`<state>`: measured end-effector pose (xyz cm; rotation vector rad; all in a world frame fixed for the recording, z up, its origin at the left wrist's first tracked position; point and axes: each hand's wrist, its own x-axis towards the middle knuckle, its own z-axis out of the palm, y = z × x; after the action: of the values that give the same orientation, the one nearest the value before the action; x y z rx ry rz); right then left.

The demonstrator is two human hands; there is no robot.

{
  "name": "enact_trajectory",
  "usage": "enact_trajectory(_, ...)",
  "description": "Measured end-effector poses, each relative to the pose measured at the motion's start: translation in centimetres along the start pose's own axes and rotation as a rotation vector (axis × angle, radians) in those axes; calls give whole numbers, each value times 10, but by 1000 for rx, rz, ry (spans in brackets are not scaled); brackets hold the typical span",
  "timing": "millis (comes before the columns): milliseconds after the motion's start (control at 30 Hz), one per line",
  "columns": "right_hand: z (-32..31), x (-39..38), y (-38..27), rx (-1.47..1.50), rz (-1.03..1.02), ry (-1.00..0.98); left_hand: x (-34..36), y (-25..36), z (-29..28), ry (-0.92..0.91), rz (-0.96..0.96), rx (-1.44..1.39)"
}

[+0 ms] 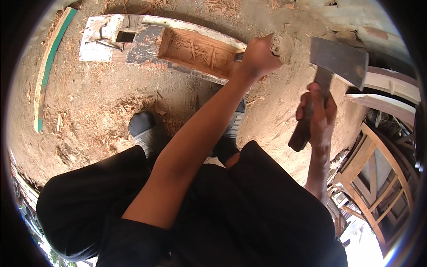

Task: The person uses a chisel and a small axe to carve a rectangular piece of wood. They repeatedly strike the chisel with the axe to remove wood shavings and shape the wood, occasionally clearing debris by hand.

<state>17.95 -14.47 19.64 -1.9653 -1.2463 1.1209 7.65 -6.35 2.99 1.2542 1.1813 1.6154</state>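
My left hand [259,58] is closed round a chisel, whose frayed handle end [276,45] sticks out past the fist. The dark blade [239,57] shows on the other side, at the right end of a long recess cut into a weathered wooden beam [147,44]. Wood shavings [193,50] lie in that recess. To the right, my right hand [316,111] grips the dark handle of a hatchet [340,61]. The hatchet's broad grey head is raised, apart from the chisel handle. The chisel's tip is hidden from view.
A narrow wood strip with a green edge [55,62] lies at the left. Loose wood chips [106,120] are scattered over the dirt ground. My sandalled feet [144,129] are just below the beam. Curved wooden pieces [391,84] and a wooden frame [373,178] stand at the right.
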Motion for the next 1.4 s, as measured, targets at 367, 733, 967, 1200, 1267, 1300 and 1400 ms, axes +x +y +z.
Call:
enact_trajectory(367,-32,-8,-20,184,-515,54,-24,-12,2,-141,61,69)
enact_trajectory(733,-26,-9,-24,76,-275,-5,-25,-6,-1,-108,183,88)
enact_trajectory(967,-59,-19,-62,373,-563,70,-28,-6,9,-134,174,20)
enact_trajectory(1200,1,-7,22,-109,114,-185,-42,-2,-5,-169,35,-2)
enact_trajectory(1267,-1,-2,9,-18,119,-133,-30,-2,0,-211,4,65)
enact_trajectory(1300,-4,-2,6,34,123,-113,-31,0,1,-280,-20,106)
enact_trajectory(1400,-23,-4,2,90,-48,-107,-34,-6,4,-208,198,153)
